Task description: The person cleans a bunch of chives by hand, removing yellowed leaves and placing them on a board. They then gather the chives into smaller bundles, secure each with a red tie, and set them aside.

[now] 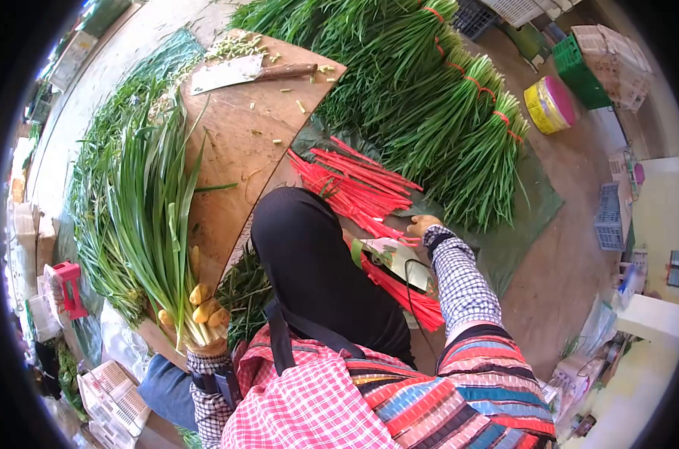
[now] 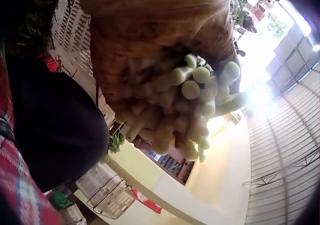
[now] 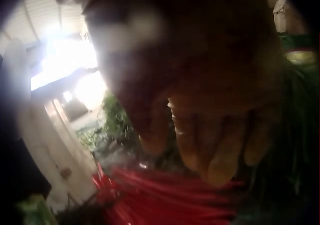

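My left hand (image 1: 206, 310), in a soiled glove, grips a thick bunch of garlic chives (image 1: 149, 202) near its base. The long leaves lie away over the left side of the wooden board. In the left wrist view the pale round cut ends (image 2: 191, 89) poke out below the fist. My right hand (image 1: 425, 224) reaches out beside my knee, above the ends of a pile of red plastic strips (image 1: 354, 187). The right wrist view shows its fingers (image 3: 222, 167) loosely bent over the red strips (image 3: 170, 197), with nothing seen between them.
A cleaver (image 1: 227, 75) lies on the wooden board (image 1: 242, 142) among cut stem bits. Tied green bundles (image 1: 474, 142) stand in a row on a dark sheet at the right. More red strips (image 1: 407, 292) lie by my thigh. A yellow-and-pink bucket (image 1: 549, 105) and crates are farther right.
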The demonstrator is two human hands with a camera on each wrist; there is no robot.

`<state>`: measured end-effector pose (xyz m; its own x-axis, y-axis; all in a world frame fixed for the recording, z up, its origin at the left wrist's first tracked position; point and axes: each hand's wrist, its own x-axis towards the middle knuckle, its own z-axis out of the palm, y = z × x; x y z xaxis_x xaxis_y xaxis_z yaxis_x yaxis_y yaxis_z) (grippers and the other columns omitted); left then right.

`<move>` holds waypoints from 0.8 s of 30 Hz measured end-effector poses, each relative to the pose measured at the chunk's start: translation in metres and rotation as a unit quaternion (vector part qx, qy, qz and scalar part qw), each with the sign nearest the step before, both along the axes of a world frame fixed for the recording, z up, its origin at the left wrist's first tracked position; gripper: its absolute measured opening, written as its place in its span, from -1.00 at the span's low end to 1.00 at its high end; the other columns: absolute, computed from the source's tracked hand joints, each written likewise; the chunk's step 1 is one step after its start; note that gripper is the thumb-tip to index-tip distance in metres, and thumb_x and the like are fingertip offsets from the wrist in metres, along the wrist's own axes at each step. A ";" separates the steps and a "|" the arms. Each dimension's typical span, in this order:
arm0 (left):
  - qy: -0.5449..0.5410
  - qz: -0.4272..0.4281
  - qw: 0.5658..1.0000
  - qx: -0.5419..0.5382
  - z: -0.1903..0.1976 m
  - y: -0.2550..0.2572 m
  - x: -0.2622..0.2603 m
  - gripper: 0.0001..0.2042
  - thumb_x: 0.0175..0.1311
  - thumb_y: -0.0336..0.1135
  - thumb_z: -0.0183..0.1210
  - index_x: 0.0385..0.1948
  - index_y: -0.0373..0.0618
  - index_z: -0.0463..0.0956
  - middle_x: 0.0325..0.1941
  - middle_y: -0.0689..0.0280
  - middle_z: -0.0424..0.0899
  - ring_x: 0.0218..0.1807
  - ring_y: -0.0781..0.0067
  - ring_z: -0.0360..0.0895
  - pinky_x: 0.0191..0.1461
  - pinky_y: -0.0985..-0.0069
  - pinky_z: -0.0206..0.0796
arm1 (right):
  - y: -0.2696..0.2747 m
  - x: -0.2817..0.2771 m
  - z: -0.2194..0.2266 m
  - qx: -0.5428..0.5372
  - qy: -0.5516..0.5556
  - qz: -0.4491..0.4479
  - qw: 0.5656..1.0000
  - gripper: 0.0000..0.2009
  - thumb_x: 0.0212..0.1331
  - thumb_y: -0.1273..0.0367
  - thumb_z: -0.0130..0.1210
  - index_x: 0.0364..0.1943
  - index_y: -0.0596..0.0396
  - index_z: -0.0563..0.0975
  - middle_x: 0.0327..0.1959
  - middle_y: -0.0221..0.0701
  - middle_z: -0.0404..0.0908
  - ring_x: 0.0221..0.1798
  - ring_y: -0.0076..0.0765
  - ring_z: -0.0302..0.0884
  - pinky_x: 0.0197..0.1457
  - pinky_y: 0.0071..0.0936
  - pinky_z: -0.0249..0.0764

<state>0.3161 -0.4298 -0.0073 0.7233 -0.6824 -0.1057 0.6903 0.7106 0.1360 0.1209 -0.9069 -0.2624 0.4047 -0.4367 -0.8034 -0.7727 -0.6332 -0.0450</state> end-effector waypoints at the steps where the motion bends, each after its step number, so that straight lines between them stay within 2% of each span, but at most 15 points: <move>1: -0.003 0.003 1.000 -0.001 0.000 0.000 0.000 0.01 0.12 -0.09 0.33 0.45 -0.02 -0.32 -0.24 0.36 0.37 -0.39 0.60 0.43 -0.31 0.47 0.34 | 0.002 -0.007 -0.015 -0.005 0.000 0.000 1.000 -0.35 0.18 -0.02 0.02 0.28 0.05 0.34 0.37 -0.31 0.28 0.40 -0.22 0.21 0.44 -0.37 0.12; 3: -0.002 -0.007 1.000 0.005 0.006 -0.007 0.002 0.02 0.13 -0.09 0.32 0.45 -0.04 -0.34 -0.24 0.34 0.39 -0.39 0.58 0.45 -0.29 0.44 0.37 | 0.006 -0.004 -0.017 0.014 0.061 -0.072 0.995 -0.31 0.18 -0.05 0.02 0.30 0.11 0.30 0.38 -0.26 0.25 0.41 -0.19 0.20 0.46 -0.34 0.09; 4: 0.000 0.000 1.000 0.011 0.006 -0.006 0.000 0.02 0.13 -0.09 0.32 0.45 -0.05 -0.34 -0.24 0.34 0.40 -0.38 0.58 0.46 -0.28 0.44 0.38 | 0.008 -0.007 -0.027 0.009 0.062 -0.057 0.996 -0.31 0.18 -0.06 0.00 0.27 0.14 0.34 0.36 -0.23 0.28 0.40 -0.16 0.21 0.45 -0.32 0.10; 6: 0.000 0.007 1.000 0.016 0.005 -0.005 0.000 0.02 0.13 -0.09 0.32 0.45 -0.05 -0.35 -0.23 0.33 0.41 -0.38 0.57 0.46 -0.28 0.44 0.39 | 0.007 -0.004 -0.028 0.012 0.090 0.070 0.993 -0.41 0.12 0.00 0.07 0.19 0.04 0.43 0.27 -0.25 0.38 0.32 -0.18 0.31 0.38 -0.33 0.19; 9: -0.009 -0.006 1.000 0.012 0.006 -0.006 0.002 0.02 0.13 -0.09 0.33 0.45 -0.05 -0.34 -0.23 0.32 0.41 -0.37 0.56 0.47 -0.28 0.44 0.39 | 0.004 -0.003 -0.024 0.011 0.126 0.251 0.960 -0.54 0.05 0.09 0.18 0.06 -0.11 0.56 0.14 -0.28 0.52 0.19 -0.20 0.46 0.28 -0.34 0.32; 11: -0.019 -0.027 0.999 0.006 0.012 -0.011 0.005 0.02 0.12 -0.08 0.33 0.45 -0.03 -0.34 -0.23 0.31 0.41 -0.37 0.55 0.46 -0.27 0.44 0.37 | -0.006 -0.018 -0.039 -0.039 0.100 0.222 0.969 -0.64 -0.02 0.16 0.24 -0.09 -0.14 0.65 -0.01 -0.31 0.63 0.06 -0.21 0.56 0.16 -0.34 0.43; 13: -0.022 -0.027 0.999 0.030 0.018 -0.013 0.004 0.02 0.12 -0.07 0.33 0.45 -0.01 -0.34 -0.23 0.31 0.40 -0.38 0.54 0.44 -0.27 0.44 0.34 | -0.021 -0.029 -0.034 -0.096 0.033 0.085 0.991 -0.80 -0.01 0.22 0.21 -0.31 -0.09 0.70 -0.26 -0.34 0.71 -0.13 -0.22 0.65 -0.04 -0.31 0.55; 14: -0.025 -0.025 0.999 0.041 0.021 -0.013 0.003 0.02 0.12 -0.06 0.33 0.45 0.00 -0.33 -0.24 0.31 0.40 -0.39 0.53 0.44 -0.27 0.44 0.33 | -0.037 -0.029 -0.017 0.028 0.002 -0.021 0.999 -0.79 0.03 0.24 0.15 -0.31 -0.03 0.69 -0.29 -0.29 0.70 -0.21 -0.27 0.67 -0.12 -0.31 0.56; 16: -0.027 -0.033 0.999 0.032 0.023 -0.013 0.003 0.02 0.13 -0.06 0.33 0.45 0.02 -0.34 -0.24 0.31 0.40 -0.40 0.53 0.42 -0.27 0.44 0.30 | -0.039 -0.036 0.021 -0.084 -0.082 0.050 0.992 -0.75 0.06 0.25 0.10 -0.23 0.02 0.66 -0.30 -0.28 0.69 -0.28 -0.28 0.67 -0.16 -0.37 0.56; 17: -0.028 -0.038 0.999 0.027 0.023 -0.013 0.003 0.02 0.13 -0.05 0.33 0.45 0.03 -0.34 -0.25 0.31 0.40 -0.41 0.53 0.41 -0.27 0.44 0.29 | -0.025 -0.019 0.082 -0.179 -0.035 0.056 0.982 -0.70 0.04 0.22 0.13 -0.16 -0.01 0.65 -0.23 -0.28 0.69 -0.18 -0.22 0.66 -0.06 -0.35 0.56; 18: -0.040 -0.048 0.998 0.021 0.020 -0.011 0.004 0.02 0.13 -0.04 0.33 0.46 0.04 -0.34 -0.23 0.30 0.39 -0.39 0.54 0.41 -0.28 0.45 0.28 | -0.027 -0.019 0.105 -0.098 -0.104 -0.055 0.988 -0.72 0.06 0.24 0.10 -0.17 -0.02 0.65 -0.28 -0.30 0.69 -0.24 -0.27 0.66 -0.11 -0.38 0.55; 20: -0.050 -0.053 0.997 -0.007 0.025 -0.016 0.004 0.02 0.12 -0.04 0.33 0.46 0.05 -0.33 -0.22 0.30 0.38 -0.40 0.55 0.40 -0.31 0.48 0.27 | -0.034 -0.016 0.144 0.108 -0.232 -0.249 0.934 -0.77 0.10 0.30 0.03 -0.21 -0.03 0.64 -0.36 -0.35 0.67 -0.38 -0.38 0.62 -0.20 -0.41 0.52; 21: -0.053 -0.056 0.997 -0.021 0.027 -0.018 0.004 0.02 0.12 -0.04 0.33 0.45 0.05 -0.33 -0.22 0.31 0.38 -0.40 0.56 0.40 -0.33 0.49 0.27 | -0.035 -0.017 0.156 0.002 -0.248 -0.163 0.955 -0.78 0.13 0.42 0.00 -0.18 0.07 0.61 -0.48 -0.37 0.62 -0.56 -0.48 0.54 -0.41 -0.48 0.48; 23: -0.056 -0.053 0.997 -0.008 0.031 -0.019 0.003 0.00 0.13 0.01 0.32 0.45 0.05 -0.30 -0.22 0.32 0.36 -0.44 0.58 0.38 -0.43 0.54 0.21 | -0.031 -0.012 0.187 -0.138 -0.243 -0.024 0.960 -0.80 0.14 0.40 0.05 -0.19 0.00 0.64 -0.40 -0.42 0.66 -0.48 -0.48 0.58 -0.35 -0.46 0.49; 24: -0.053 -0.042 0.998 0.004 0.033 -0.021 0.001 -0.01 0.13 0.02 0.31 0.45 0.04 -0.29 -0.23 0.32 0.35 -0.45 0.59 0.37 -0.44 0.55 0.20 | -0.025 -0.005 0.207 -0.100 -0.321 -0.085 0.938 -0.80 0.15 0.43 0.05 -0.18 0.01 0.64 -0.40 -0.44 0.65 -0.50 -0.53 0.55 -0.39 -0.51 0.48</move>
<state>0.3171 -0.4510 0.0255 0.6715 -0.7401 -0.0373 0.7283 0.6498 0.2177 0.1158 -0.9323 -0.0556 0.6882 -0.6548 -0.3124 -0.7173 -0.5493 -0.4287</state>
